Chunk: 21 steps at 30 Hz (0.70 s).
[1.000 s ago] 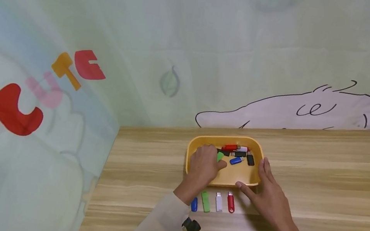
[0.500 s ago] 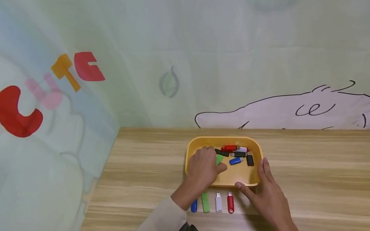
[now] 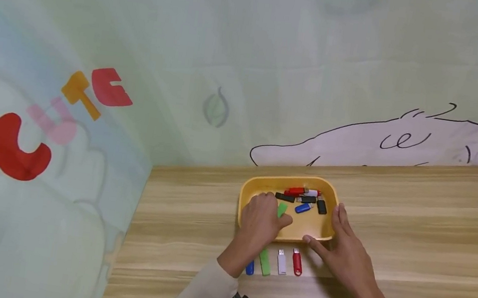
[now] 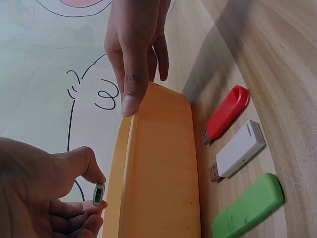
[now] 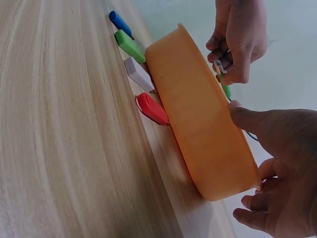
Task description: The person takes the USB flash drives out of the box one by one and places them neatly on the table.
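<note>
My left hand [image 3: 260, 220] is inside the yellow plastic box [image 3: 323, 234], pinching a green USB stick [image 3: 282, 209] between thumb and fingers. In the left wrist view the end of this USB stick [image 4: 98, 194] points at the camera. My right hand [image 3: 349, 256] grips the box's near right corner, thumb on the near rim and fingers round the right end. Farther back in the box lie a red USB stick [image 3: 295, 191], a white one [image 3: 312, 193], a blue one [image 3: 304, 208] and several black ones [image 3: 321, 206].
Along the box's near side, a blue USB stick [image 3: 250, 267], a green one [image 3: 265, 262], a white one [image 3: 281, 262] and a red one [image 3: 297, 262] lie in a row on the wooden table [image 3: 414, 232]. A printed cloth [image 3: 187, 61] hangs behind.
My left hand has drawn slightly back toward me with the green USB stick, uncovering more of a black one. The right hand keeps its place on the box.
</note>
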{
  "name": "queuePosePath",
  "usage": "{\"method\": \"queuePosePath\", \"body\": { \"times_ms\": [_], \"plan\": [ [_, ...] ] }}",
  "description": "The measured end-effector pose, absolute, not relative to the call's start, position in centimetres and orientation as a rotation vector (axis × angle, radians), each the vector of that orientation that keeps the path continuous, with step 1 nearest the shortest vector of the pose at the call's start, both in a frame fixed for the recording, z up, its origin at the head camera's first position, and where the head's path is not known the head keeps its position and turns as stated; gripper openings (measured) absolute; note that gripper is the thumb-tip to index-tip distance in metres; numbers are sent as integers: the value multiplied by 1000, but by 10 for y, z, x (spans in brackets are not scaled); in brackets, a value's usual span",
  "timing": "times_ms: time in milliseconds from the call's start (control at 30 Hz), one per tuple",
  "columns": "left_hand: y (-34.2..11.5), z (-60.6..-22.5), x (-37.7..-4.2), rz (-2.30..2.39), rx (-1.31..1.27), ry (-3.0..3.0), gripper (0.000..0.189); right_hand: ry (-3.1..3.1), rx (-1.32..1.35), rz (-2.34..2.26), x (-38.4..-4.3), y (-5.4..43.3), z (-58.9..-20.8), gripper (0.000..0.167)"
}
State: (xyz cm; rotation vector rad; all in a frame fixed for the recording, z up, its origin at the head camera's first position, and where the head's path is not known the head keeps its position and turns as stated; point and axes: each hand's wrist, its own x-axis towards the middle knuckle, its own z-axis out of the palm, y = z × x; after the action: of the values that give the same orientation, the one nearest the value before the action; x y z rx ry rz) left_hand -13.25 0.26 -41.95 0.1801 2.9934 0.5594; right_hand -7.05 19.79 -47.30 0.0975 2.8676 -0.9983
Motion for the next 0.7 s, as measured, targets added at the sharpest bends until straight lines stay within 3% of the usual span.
{"method": "queuePosePath", "body": {
  "times_ms": [700],
  "plan": [
    [4, -415, -114, 567, 205, 2966, 37, 2875, 111, -963, -73, 199, -471, 115]
  ]
}}
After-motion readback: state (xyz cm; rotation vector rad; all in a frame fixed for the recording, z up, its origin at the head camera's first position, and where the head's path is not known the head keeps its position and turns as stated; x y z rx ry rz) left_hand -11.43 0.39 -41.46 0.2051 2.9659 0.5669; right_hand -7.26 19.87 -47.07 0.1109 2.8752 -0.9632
